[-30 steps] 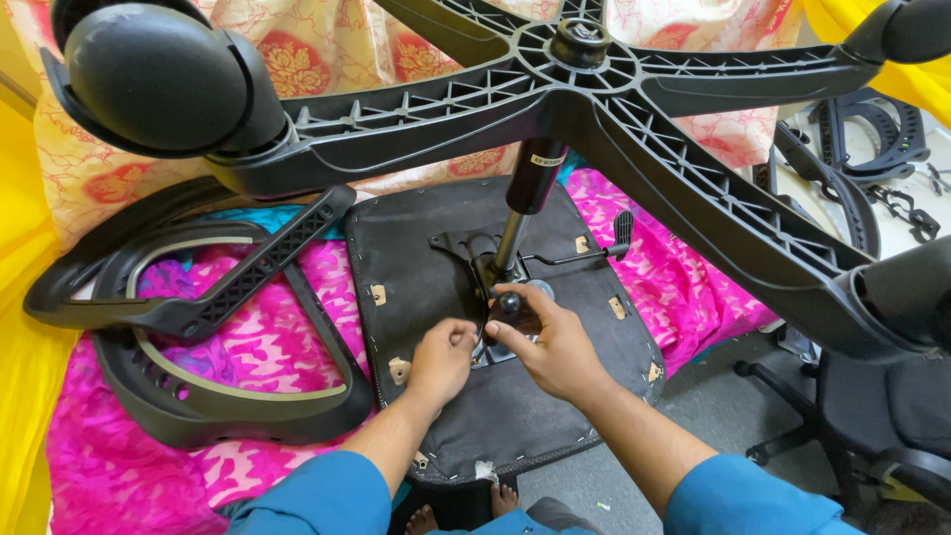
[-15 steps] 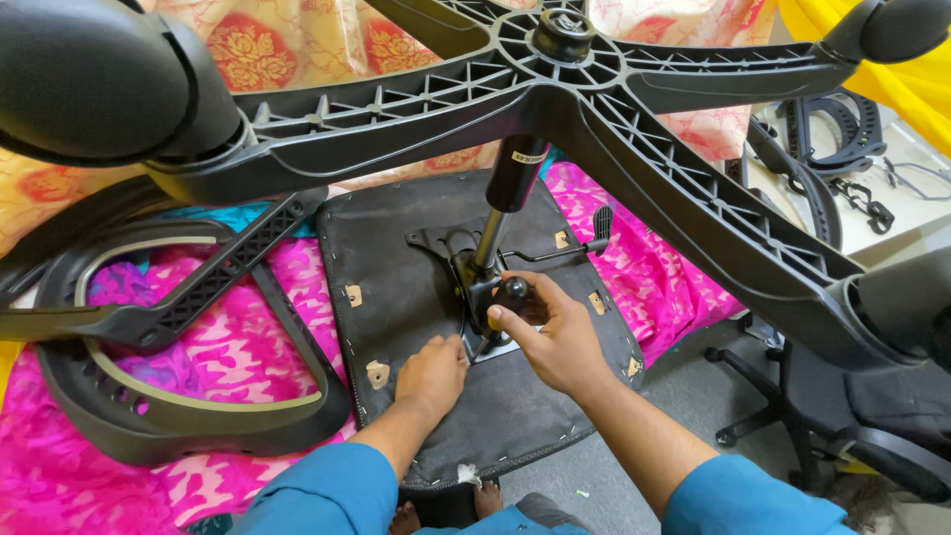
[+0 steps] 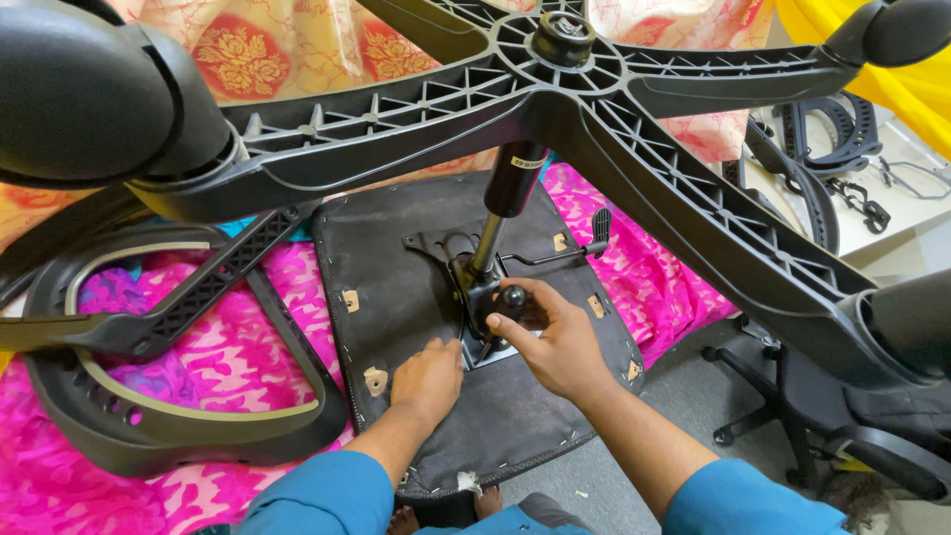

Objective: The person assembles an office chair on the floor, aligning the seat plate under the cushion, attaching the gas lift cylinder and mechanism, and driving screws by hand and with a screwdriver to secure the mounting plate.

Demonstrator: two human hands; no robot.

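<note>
Gripping a black knob (image 3: 512,295) at the seat's (image 3: 396,277) middle, the right hand (image 3: 555,337) closes on it. The left hand (image 3: 428,376) presses flat beside the mechanism (image 3: 475,297), fingers apart. The star base (image 3: 594,109) hides the seat's far edge.

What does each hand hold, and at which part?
Right hand grips the black knob of the mechanism under the seat. Left hand holds nothing, resting flat there.
</note>
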